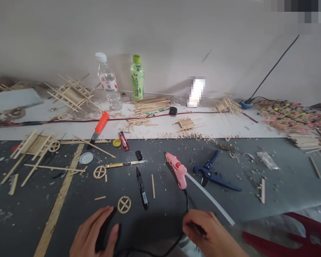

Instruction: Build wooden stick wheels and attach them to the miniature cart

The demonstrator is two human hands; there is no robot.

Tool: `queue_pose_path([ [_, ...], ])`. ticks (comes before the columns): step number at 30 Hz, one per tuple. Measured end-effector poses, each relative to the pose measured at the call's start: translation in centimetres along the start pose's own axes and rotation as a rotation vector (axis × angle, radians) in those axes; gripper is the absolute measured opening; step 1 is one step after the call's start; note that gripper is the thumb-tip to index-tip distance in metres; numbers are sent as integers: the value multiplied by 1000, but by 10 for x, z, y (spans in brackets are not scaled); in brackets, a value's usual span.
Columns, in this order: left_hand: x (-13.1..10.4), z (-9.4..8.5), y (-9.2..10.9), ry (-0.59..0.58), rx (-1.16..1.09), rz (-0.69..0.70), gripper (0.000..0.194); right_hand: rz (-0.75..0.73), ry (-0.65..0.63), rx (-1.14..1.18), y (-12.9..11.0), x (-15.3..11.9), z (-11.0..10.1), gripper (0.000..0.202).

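My left hand (95, 232) rests at the near edge of the dark table, fingers apart and holding nothing, just below a small wooden wheel (124, 205). My right hand (205, 228) is curled beside the black cord of the pink glue gun (179, 173); whether its fingers grip the cord or something else is hidden. A white glue stick (210, 198) runs from the gun toward the lower right. Between the hands and the far edge lie a black marker (142, 189), a thin wooden stick (153, 186) and a utility knife (125, 164). A second wheel (100, 172) touches the knife's end.
Blue cutters (216, 175) lie right of the glue gun. A wooden cart model (36, 146) is at the left. Behind stand a water bottle (109, 85) and a green bottle (137, 78). A red chair (291, 239) is at the lower right.
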State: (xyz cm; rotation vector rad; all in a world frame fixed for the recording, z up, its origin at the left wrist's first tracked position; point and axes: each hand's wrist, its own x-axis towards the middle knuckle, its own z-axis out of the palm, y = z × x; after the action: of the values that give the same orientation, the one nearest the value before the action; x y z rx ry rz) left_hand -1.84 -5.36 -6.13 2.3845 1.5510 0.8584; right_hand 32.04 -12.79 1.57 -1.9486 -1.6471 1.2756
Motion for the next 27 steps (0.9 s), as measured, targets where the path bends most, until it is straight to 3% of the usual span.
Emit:
queue_pose_path([
  [3, 4, 0, 3, -22, -14, -10, 35, -72, 171, -17, -14, 17, 24, 22],
  [7, 10, 7, 6, -52, -1, -3, 42, -79, 312, -162, -37, 53, 34, 23],
  [12, 14, 13, 9, -80, 81, 24, 46, -41, 337, -281, -67, 95, 44, 24],
  [18, 21, 10, 13, -128, 108, -27, 42, -70, 312, -329, -72, 103, 42, 32],
  [23, 30, 5, 19, -162, 48, -89, 37, -110, 344, -177, -69, 85, 34, 25],
  [27, 33, 4, 24, -84, 2, -94, 31, -255, 210, 398, -78, 69, 54, 13],
])
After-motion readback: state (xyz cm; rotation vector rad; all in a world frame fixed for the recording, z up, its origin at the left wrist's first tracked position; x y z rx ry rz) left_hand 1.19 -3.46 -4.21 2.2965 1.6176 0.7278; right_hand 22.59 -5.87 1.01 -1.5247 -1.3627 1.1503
